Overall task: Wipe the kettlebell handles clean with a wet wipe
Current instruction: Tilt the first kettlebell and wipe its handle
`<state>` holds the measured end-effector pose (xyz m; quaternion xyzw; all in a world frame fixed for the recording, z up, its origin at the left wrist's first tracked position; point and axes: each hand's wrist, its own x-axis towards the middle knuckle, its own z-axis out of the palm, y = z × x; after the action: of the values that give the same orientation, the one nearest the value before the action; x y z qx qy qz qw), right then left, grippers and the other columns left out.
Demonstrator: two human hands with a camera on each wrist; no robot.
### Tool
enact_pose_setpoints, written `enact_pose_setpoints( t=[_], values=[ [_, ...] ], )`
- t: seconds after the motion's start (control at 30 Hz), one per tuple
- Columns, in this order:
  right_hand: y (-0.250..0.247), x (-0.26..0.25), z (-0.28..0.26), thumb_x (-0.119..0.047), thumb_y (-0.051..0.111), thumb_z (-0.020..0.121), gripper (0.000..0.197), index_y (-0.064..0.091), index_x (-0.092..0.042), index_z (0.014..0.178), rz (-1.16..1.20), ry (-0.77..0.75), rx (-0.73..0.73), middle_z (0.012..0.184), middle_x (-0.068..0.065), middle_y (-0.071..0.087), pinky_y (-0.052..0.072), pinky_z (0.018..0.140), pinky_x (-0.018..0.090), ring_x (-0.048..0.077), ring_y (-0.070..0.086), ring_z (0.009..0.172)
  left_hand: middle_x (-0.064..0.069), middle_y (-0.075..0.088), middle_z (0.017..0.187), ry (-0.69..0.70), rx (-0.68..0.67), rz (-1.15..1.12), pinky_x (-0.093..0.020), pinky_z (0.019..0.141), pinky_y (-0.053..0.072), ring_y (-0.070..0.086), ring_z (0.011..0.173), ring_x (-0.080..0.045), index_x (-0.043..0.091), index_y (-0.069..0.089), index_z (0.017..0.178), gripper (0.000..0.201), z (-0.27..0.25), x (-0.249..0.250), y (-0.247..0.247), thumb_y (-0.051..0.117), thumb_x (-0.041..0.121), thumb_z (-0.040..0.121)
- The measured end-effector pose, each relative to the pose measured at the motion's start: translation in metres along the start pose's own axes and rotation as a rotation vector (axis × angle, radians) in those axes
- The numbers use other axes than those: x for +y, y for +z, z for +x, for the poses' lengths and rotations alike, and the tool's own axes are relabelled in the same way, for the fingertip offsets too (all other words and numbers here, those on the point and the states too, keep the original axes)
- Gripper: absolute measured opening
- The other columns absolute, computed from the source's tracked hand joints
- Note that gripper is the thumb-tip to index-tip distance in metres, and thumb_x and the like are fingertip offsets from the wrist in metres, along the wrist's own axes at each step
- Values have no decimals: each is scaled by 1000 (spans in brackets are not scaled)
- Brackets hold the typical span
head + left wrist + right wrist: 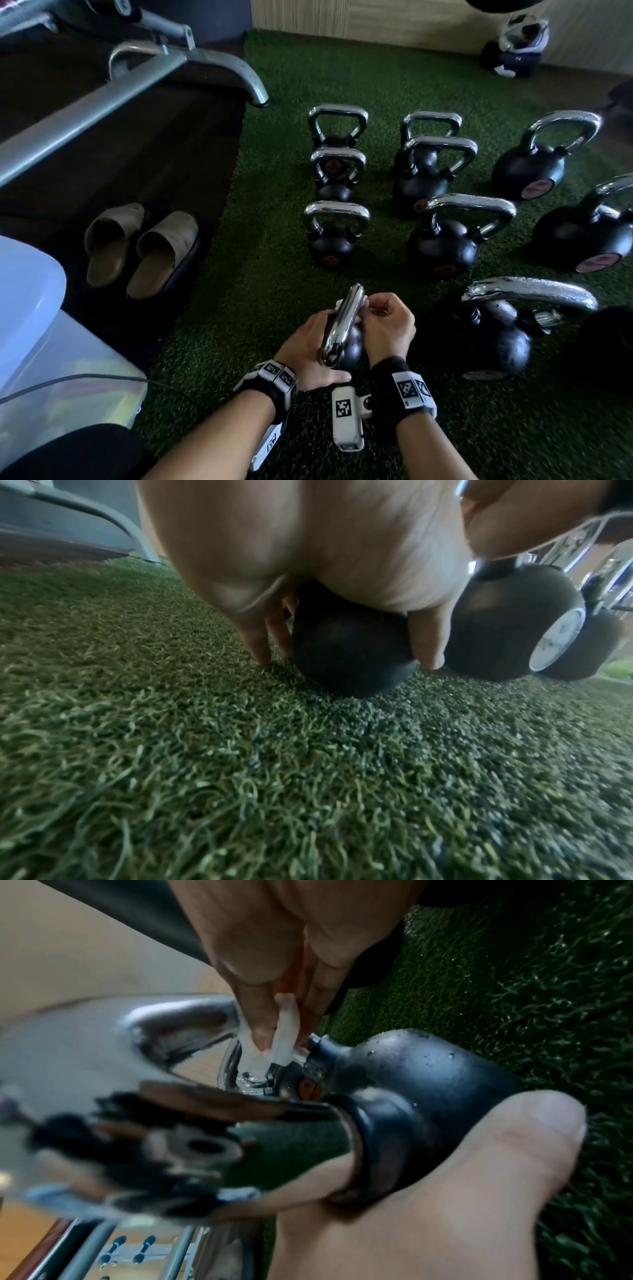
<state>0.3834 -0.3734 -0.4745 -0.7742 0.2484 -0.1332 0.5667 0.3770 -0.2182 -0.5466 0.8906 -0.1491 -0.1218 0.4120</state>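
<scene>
Nine more kettlebells with chrome handles, standing in rows on the turf beyond and to the right of the hands; the nearest large one just right of the right wrist. A pair of tan slippers on the dark mat at the left, beside a grey metal bench frame. A translucent plastic bin at the lower left corner. A dark bundle against the far wooden wall.

Green artificial turf underfoot, meeting the dark mat along its left edge.

A small black kettlebell on the turf in the near middle, tilted between both hands, its chrome handle edge-on to the head camera. Left hand cupping and gripping the ball, fingertips reaching down to the turf. Right hand pinching a white wet wipe, pressing it against the handle's leg just above the ball.
</scene>
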Motion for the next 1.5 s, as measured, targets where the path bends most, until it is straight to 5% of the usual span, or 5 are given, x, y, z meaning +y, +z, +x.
enact_pose_setpoints(
  t=[0.53,0.7,0.8,1.0,1.5],
  values=[
    [-2,-9,23,-16,77,76,5,72,-18,75,-342,73,-183,73,-5,71,45,60,21,18,68,74,10,46,141,-93,-127,213,-41,104,51,56,126,-19,35,32,147,115,6,7,-9,82,73,50],
    [-24,-16,23,-9,74,87,17,77,-26,89,-319,-195,-213,86,-11,73,48,69,12,7,68,82,-6,38,160,-161,-450,308,-38,117,41,42,144,-30,20,19,160,122,12,23,-50,86,24,58],
    [-25,-31,30,1,70,86,30,82,-21,102,-386,-528,-325,100,-7,74,46,84,4,5,67,90,-8,67,124,-233,-598,207,-8,67,49,62,98,-18,13,56,137,68,11,69,-95,77,5,73],
    [-25,-65,48,6,60,85,39,81,-16,110,-701,-696,-660,121,2,74,51,103,24,19,69,115,2,72,108,-266,-411,428,-36,88,56,69,101,-23,29,69,107,39,-14,141,-92,70,59,82],
    [-53,-65,6,-25,66,89,15,75,-18,99,-940,-525,-610,100,2,64,54,81,35,25,66,94,6,76,107,-136,-152,749,-31,82,50,71,103,-19,38,73,114,59,8,101,-150,85,65,64]
  ],
)
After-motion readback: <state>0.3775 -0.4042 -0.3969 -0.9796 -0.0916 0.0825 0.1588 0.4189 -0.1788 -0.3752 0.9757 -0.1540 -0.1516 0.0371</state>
